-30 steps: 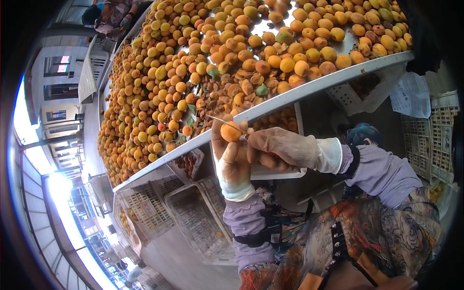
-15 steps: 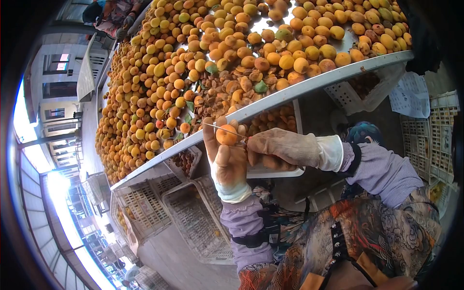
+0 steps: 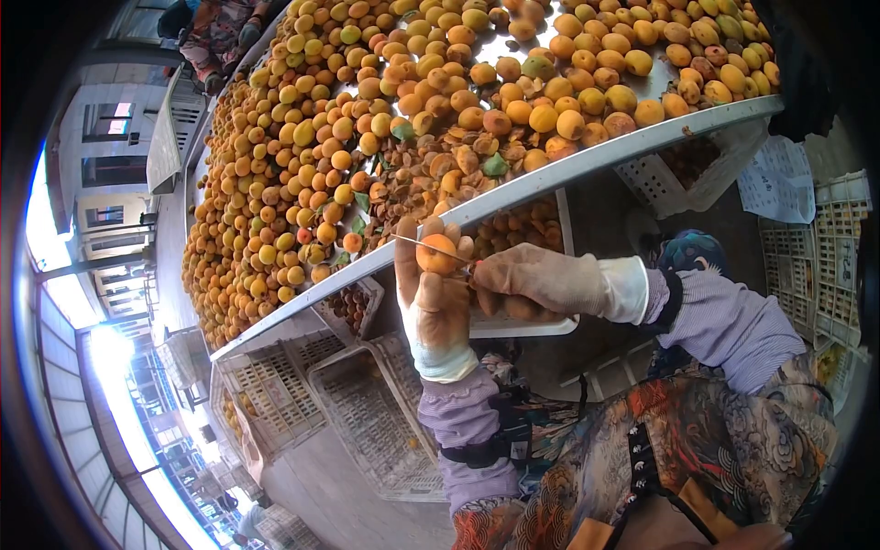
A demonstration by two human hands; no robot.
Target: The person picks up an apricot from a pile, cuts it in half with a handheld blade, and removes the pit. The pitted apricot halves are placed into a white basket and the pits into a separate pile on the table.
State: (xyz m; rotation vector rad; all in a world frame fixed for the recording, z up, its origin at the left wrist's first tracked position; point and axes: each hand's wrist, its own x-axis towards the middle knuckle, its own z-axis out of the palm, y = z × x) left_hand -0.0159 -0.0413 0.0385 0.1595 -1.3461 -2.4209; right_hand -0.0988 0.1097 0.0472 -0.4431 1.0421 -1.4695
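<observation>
My left hand [image 3: 438, 316], in a worn, stained glove, is closed around an orange apricot [image 3: 438, 254], its fingers pointing up beside the fruit. My right hand [image 3: 541, 282], also gloved, grips the handle of a small knife [image 3: 411, 240]. Its thin blade lies across the apricot and reaches past it to the left; how deep it cuts cannot be made out. Both hands are just in front of the metal table's rim [image 3: 550, 176]. On the table spreads a large heap of apricots [image 3: 293, 165], with split, brownish pieces [image 3: 412, 183] nearest my hands.
Below the rim, a white crate [image 3: 522, 327] holds orange fruit. Plastic crates [image 3: 376, 422] stand on the floor to the left, and stacked crates [image 3: 811, 257] at the right. Another person's sleeve [image 3: 215, 37] shows at the table's far left end.
My left hand, still holding the apricot, has shifted slightly right, and the right hand with the knife moved a little with it. The other person's hands at the far end have moved.
</observation>
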